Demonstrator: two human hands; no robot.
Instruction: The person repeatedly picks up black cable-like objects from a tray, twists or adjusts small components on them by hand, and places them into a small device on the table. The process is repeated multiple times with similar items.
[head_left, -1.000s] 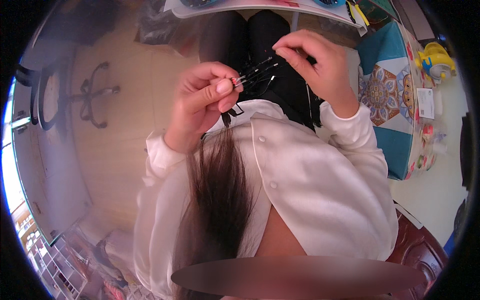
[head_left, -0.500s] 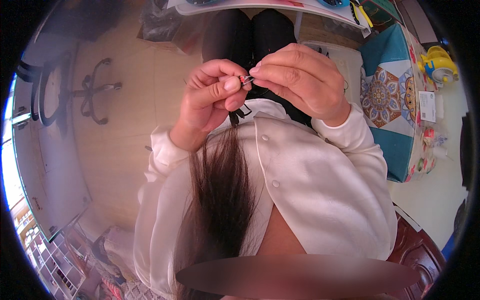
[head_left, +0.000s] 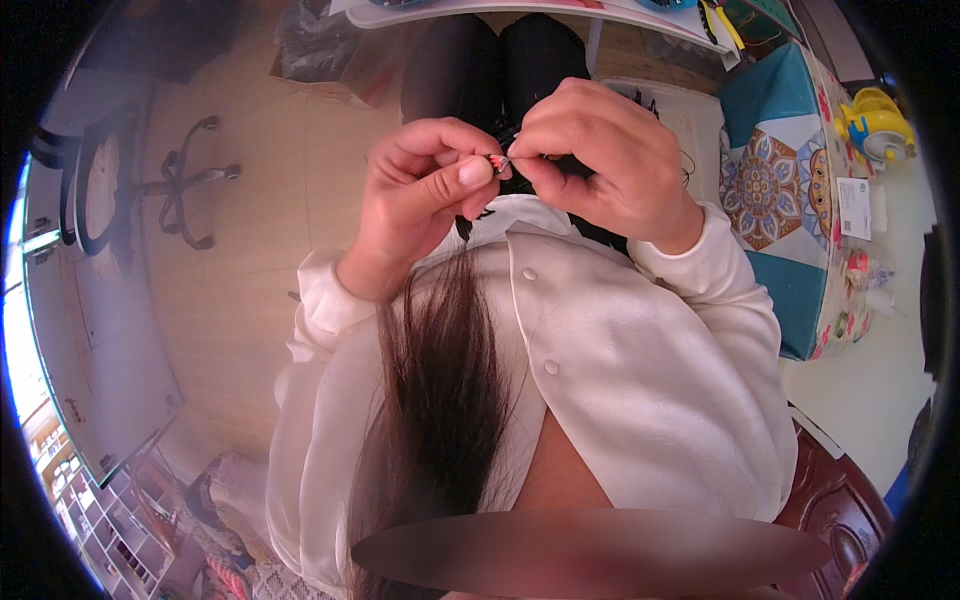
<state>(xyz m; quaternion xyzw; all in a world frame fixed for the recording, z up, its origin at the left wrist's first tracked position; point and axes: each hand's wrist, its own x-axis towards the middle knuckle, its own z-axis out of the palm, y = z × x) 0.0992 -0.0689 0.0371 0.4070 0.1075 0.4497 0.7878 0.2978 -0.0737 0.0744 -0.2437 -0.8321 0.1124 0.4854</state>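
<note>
Both my hands meet in front of my lap, above my dark trousers (head_left: 540,70). Between the thumb and fingers of my left hand (head_left: 415,195) are thin wires (head_left: 497,161), with red and dark strands showing at the tip. My right hand (head_left: 615,170) pinches the pale ends of these wires between thumb and forefinger, its other fingers curled in. Part of the wires is covered by the fingers, and how many there are I cannot tell. Just below the left fingers a dark tip hangs near my long hair.
Ahead is the white table edge (head_left: 470,8), with yellow-handled pliers (head_left: 727,25) at its right. To the right stand a pale plastic bin (head_left: 700,120), a patterned teal box (head_left: 775,270) and a yellow fan (head_left: 878,125). A wheeled chair base (head_left: 180,180) is at the left.
My right hand has shifted its grip, its fingers curling in more tightly at the wire ends. More of the red strands shows now. My left hand has barely moved.
</note>
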